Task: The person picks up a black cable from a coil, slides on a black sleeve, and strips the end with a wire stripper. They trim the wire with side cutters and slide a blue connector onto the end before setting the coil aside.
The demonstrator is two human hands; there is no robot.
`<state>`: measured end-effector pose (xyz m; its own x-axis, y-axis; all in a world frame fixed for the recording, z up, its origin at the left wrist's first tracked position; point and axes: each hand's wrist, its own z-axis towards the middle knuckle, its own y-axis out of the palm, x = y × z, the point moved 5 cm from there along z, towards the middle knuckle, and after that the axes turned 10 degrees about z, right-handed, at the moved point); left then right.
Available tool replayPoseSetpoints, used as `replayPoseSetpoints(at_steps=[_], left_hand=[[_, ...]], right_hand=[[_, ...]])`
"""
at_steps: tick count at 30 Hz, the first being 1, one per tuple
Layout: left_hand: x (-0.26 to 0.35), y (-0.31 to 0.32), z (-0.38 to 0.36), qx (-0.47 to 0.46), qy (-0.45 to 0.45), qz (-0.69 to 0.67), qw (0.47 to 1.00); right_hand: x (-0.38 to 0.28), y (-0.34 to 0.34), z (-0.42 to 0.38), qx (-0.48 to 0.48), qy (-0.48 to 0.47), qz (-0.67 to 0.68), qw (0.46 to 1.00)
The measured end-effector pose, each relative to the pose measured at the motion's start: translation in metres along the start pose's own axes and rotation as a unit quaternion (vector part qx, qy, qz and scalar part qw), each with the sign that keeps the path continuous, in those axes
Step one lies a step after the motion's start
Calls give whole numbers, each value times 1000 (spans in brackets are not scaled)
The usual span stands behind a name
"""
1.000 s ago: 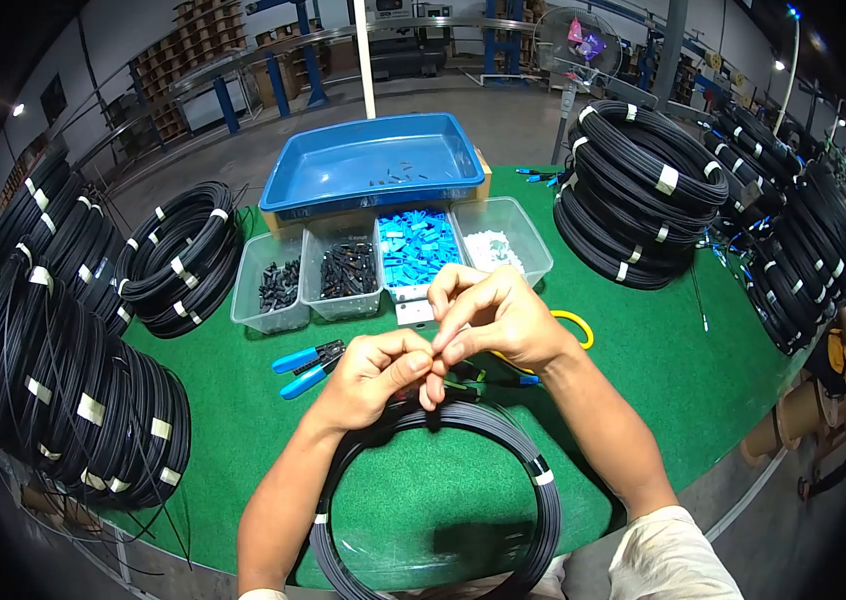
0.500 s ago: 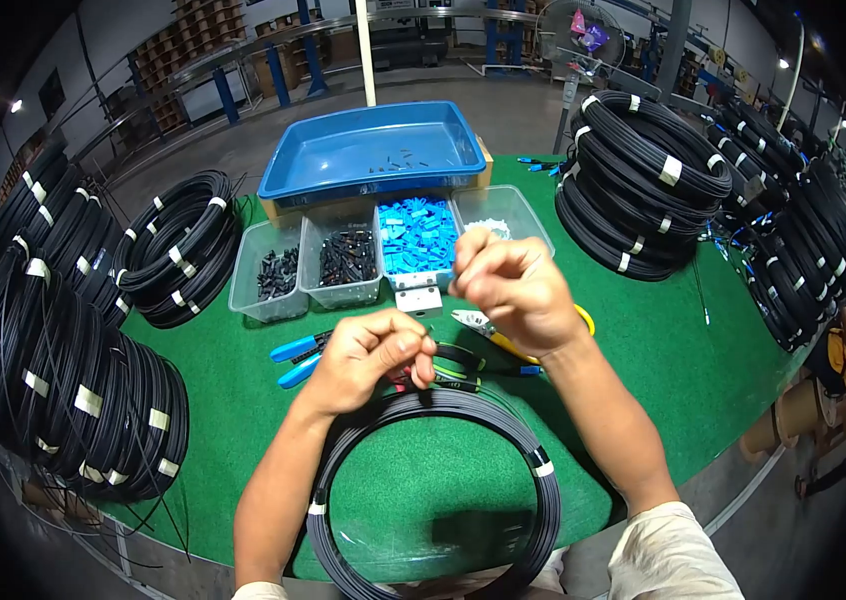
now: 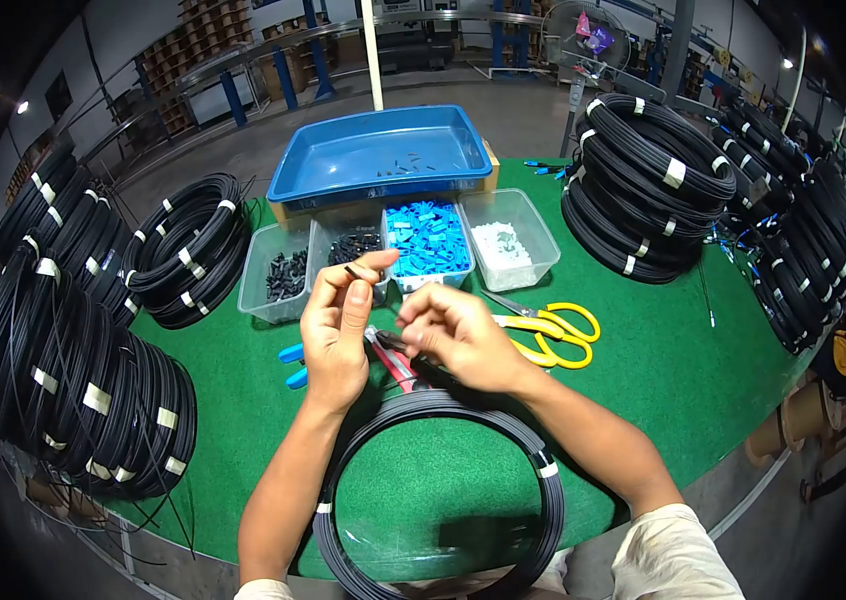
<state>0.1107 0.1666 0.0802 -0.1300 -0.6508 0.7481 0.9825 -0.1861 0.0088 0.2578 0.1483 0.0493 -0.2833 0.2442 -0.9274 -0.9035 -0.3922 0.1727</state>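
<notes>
Between the thumb and forefinger of my left hand [image 3: 341, 330] is a small black piece [image 3: 352, 272]. My right hand [image 3: 453, 335] is close beside it on the right, fingers curled in a pinch around what looks like the thin black cable; its end is too small to make out. Below both hands a coil of black cable [image 3: 440, 402] lies at the front edge. Red-handled pliers [image 3: 395, 362] rest between my wrists. Yellow-handled scissors [image 3: 583, 322] lie right of my right hand, and a blue-handled tool [image 3: 295, 367] lies partly hidden left of my left wrist.
Clear bins hold black parts [image 3: 288, 275], blue connectors [image 3: 430, 238] and white parts [image 3: 503, 246]. Behind them stands a blue tray [image 3: 373, 160]. Cable coils are stacked at left [image 3: 83, 380] and right [image 3: 643, 190] on the green table [image 3: 643, 370].
My left hand has risen and turned upright, showing the small black piece. My right hand has come down and left, uncovering the white parts and the scissors.
</notes>
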Motion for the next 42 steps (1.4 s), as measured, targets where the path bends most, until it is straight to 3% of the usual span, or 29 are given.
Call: replayPoseSetpoints(at_steps=[2, 6, 11, 12, 13, 15, 24, 27, 31, 35, 38, 39, 41, 42], left_hand=[[-4, -6, -1, 51, -23, 30, 998], [-10, -12, -6, 45, -55, 40, 997], [-19, -4, -10, 34, -133, -35, 990], [-21, -3, -12, 30, -128, -43, 990], [-22, -3, -12, 30, -129, -44, 990], [-22, 1, -12, 2, -110, -40, 993], [-26, 0, -16, 21, -180, 23, 983], [-26, 0, -18, 3, -219, 49, 974], [-28, 0, -19, 3, -200, 23, 980], [-22, 6, -20, -23, -139, 63, 988], [-21, 4, -15, -62, -67, 154, 984], [-21, -3, -10, -58, -66, 158, 983], [-24, -20, 6, -136, -104, 255, 952], [-26, -36, 14, -114, -118, 280, 946]], right_hand=[[-10, -13, 1, 61, -62, -100, 991], [-47, -19, -2, 22, -90, -221, 971], [-68, -15, -4, -6, -25, -335, 942], [-70, -12, -5, -20, -68, -364, 929], [-65, -13, -4, -20, -68, -364, 929], [-61, -10, -3, -30, -167, -320, 932], [-69, -25, -3, -9, -203, -471, 858], [-69, -24, -3, -24, -181, -477, 860], [-72, -18, -4, -39, -216, -441, 871], [-69, -19, -3, -32, -141, -390, 909], [-65, -25, 0, -48, -133, -402, 904], [-65, -27, 0, -54, -142, -426, 892], [-67, -32, 1, -54, -136, -439, 887], [-67, -36, 1, -46, -130, -427, 894]])
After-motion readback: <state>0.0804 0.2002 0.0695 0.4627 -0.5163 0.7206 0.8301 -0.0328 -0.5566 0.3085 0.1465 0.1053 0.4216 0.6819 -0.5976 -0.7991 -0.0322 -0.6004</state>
